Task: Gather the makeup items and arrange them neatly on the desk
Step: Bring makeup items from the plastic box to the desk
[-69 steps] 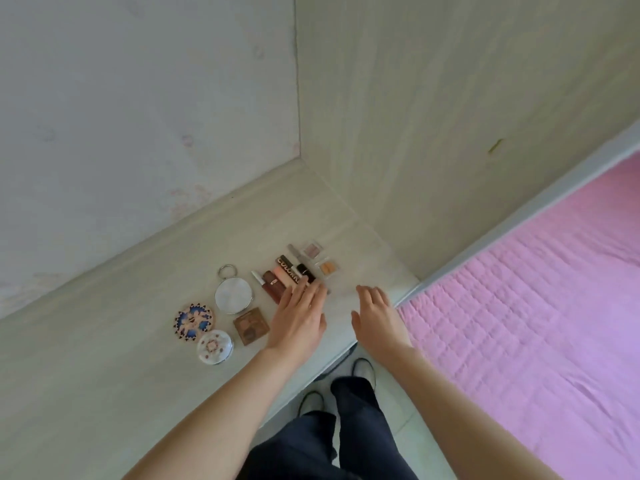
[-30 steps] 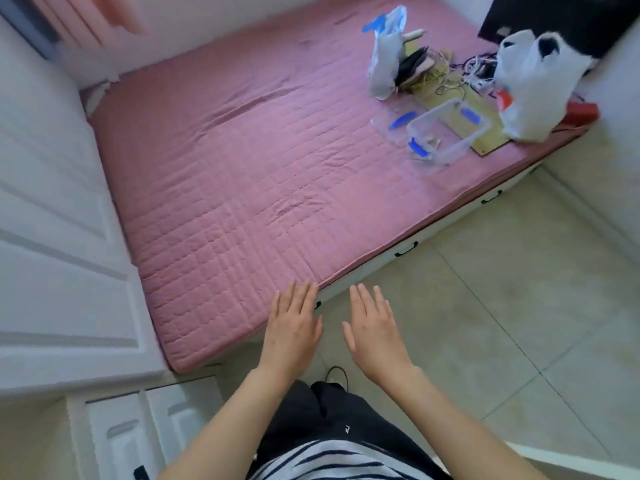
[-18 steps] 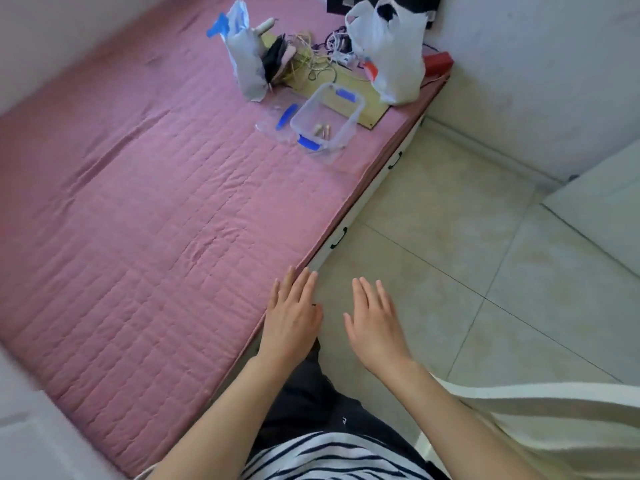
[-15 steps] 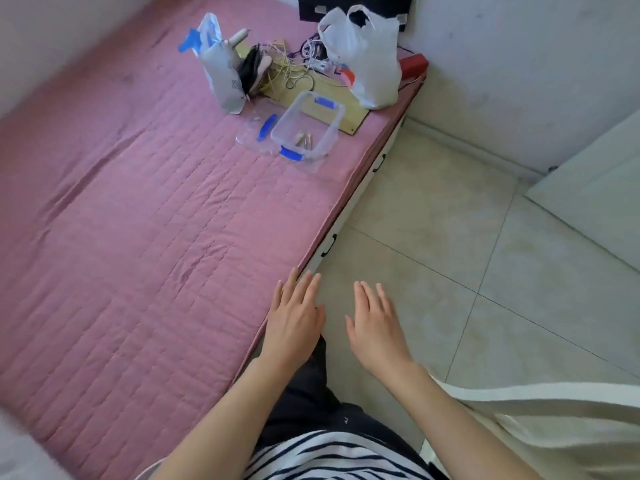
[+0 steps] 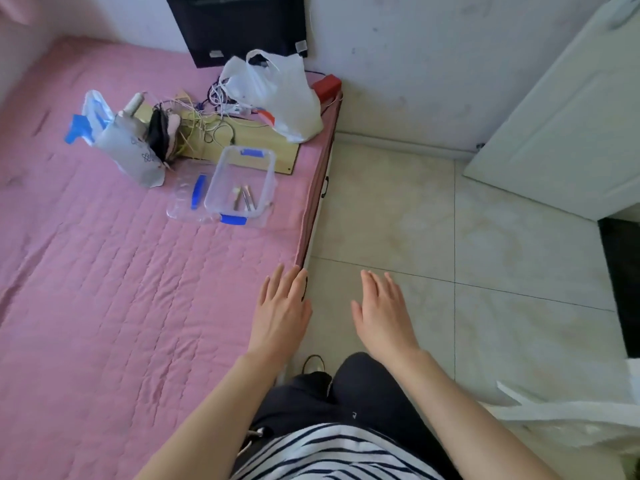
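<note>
A clear plastic box (image 5: 264, 188) with blue clips sits on the pink bed near its right edge, far ahead of my hands. A few slim makeup sticks (image 5: 244, 197) lie on its bottom. Its clear lid (image 5: 185, 195) lies flat just left of it. My left hand (image 5: 282, 311) hovers over the bed's edge, fingers straight, holding nothing. My right hand (image 5: 382, 315) hovers over the floor tiles beside it, also flat and empty. The desk is out of view.
The pink quilted bed (image 5: 104, 289) fills the left. At its far end lie a white plastic bag (image 5: 277, 95), a tangle of cables (image 5: 207, 116) on a wooden board, and a grey pouch (image 5: 130, 150). Tiled floor (image 5: 485, 271) on the right; white door (image 5: 571, 133) far right.
My view has swung from the desk with its laid-out makeup items round to the bed, and the clear box has come closer. Both hands stay open and empty.
</note>
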The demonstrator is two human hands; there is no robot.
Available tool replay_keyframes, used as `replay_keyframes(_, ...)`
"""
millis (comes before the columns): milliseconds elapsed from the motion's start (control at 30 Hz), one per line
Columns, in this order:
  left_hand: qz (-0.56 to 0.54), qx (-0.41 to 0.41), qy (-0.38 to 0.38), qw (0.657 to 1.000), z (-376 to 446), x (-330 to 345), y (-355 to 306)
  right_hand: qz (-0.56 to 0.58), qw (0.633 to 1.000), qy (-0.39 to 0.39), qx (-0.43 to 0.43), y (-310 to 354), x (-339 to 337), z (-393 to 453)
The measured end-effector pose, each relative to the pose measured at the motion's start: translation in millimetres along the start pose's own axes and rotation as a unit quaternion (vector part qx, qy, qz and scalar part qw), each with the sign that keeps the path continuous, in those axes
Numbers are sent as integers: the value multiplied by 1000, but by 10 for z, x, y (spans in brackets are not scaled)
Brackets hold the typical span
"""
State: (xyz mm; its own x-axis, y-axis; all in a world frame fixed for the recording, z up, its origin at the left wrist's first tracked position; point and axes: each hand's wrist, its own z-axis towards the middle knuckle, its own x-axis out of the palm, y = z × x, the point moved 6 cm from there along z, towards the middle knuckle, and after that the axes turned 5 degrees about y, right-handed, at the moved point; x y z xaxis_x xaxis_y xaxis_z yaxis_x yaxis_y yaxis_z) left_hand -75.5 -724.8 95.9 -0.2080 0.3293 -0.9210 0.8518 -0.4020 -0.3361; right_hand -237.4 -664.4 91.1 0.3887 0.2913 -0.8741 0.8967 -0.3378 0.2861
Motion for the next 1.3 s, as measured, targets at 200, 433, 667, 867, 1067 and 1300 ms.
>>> replay_keyframes(200,9,6,12,1000,652,-64,-10,5,1000,-11,17,-125,-294,604)
replay_keyframes(433,5,-27,12,1000,1580,-92,-201,-47,997,3,-53,-302,-721,1507)
replay_keyframes(667,-29,-121,-13,992,2416,-186,-416,-79,986,37,-145,-501,-1270,2411)
replay_keyframes(867,-55,-187,-40,980,2903,-346,-441,-117,971,48,-202,-473,-1568,3127)
replay_keyframes(1067,-90,-261,-71,958,3137,-471,-153,-135,953,70,-261,-136,-1624,3684)
replay_keyframes(1300,-111,-330,-72,935,3342,-426,523,-176,926,103,-319,445,-1523,4344)
